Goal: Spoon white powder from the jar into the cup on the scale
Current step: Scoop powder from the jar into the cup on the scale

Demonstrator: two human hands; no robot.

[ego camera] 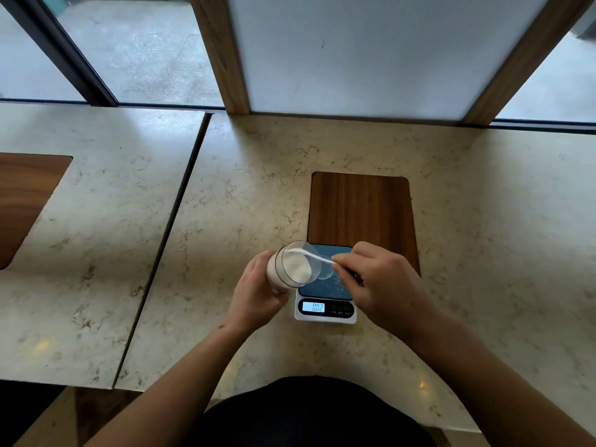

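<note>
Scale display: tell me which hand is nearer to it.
Right, narrowly. The right hand holds the spoon just up and right of the scale display; the left hand, gripping the jar, sits farther off to its left.

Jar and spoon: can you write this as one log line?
left hand: holds tilted jar | right hand: spoon in jar | cup: on scale

The jar (292,267) hides most of the cup (324,269); the scale (325,304) display digits are too blurred to read.
</note>
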